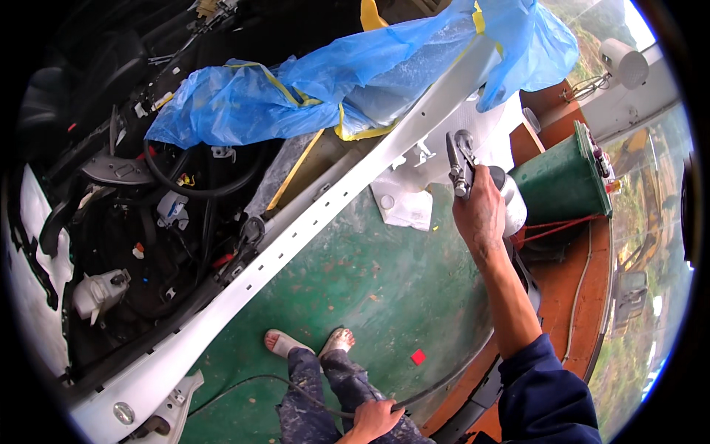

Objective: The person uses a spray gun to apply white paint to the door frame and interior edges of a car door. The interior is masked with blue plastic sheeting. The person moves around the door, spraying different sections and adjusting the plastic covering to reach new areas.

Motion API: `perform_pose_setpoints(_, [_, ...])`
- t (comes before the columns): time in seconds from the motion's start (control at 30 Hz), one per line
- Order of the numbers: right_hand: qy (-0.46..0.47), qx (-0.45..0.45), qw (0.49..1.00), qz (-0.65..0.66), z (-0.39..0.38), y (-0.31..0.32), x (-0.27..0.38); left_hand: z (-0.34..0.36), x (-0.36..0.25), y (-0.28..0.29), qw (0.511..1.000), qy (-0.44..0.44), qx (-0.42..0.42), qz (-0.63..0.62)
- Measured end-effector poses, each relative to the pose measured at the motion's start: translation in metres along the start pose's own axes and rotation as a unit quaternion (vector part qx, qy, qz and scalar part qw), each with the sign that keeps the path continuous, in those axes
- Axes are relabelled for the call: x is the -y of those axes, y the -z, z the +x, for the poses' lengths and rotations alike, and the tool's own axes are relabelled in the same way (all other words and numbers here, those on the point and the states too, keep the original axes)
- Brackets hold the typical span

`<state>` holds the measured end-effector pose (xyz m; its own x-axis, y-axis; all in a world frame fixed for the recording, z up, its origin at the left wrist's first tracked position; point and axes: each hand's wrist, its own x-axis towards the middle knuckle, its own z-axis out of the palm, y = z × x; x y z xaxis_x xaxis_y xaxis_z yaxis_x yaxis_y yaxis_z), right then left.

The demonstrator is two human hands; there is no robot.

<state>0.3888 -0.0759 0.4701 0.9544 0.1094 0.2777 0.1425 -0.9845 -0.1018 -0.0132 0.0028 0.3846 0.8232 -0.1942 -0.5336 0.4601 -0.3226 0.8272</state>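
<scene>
My right hand [479, 214] is closed round the handle of a metal spray gun [461, 157], held out at the right. A pale cup [513, 204] sits beside the gun, partly hidden by my hand. Low in the view, my left hand [376, 420] is wrapped round a dark air hose [444, 383] in front of my legs. The hose runs from there toward the right and also off to the left. Left of the gun, a long white car sill panel [296, 235] with a row of small dark slots slants across the view.
Blue plastic film [244, 111] with yellow tape covers the car body. Dark cables and parts [177, 214] fill the open car at left. White sheeting [405, 203] lies on the green floor [355, 259], near a red square [418, 357]. A green bin [562, 177] stands at right.
</scene>
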Motion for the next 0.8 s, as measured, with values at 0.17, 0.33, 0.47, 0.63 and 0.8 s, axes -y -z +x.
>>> perform_pose_setpoints(0.17, [0.05,-0.077,0.996,0.017,0.021,0.003,0.022,0.036,0.049,-0.044,0.999,0.012,0.018,0.034])
perform_pose_setpoints(0.33, [-0.014,-0.01,1.0,0.011,0.02,0.001,0.008,0.035,0.058,-0.039,0.998,0.011,0.036,0.046])
perform_pose_setpoints(0.47, [-0.01,0.022,0.999,0.026,0.009,0.003,0.006,0.025,0.064,-0.039,0.997,0.006,0.043,0.056])
perform_pose_setpoints(0.63, [0.042,-0.073,0.996,0.031,0.023,0.007,0.008,0.033,0.062,-0.043,0.999,0.02,0.026,0.04])
perform_pose_setpoints(0.8, [-0.049,0.021,0.998,0.016,0.034,0.009,0.012,0.039,0.064,-0.039,0.998,0.026,0.012,0.047])
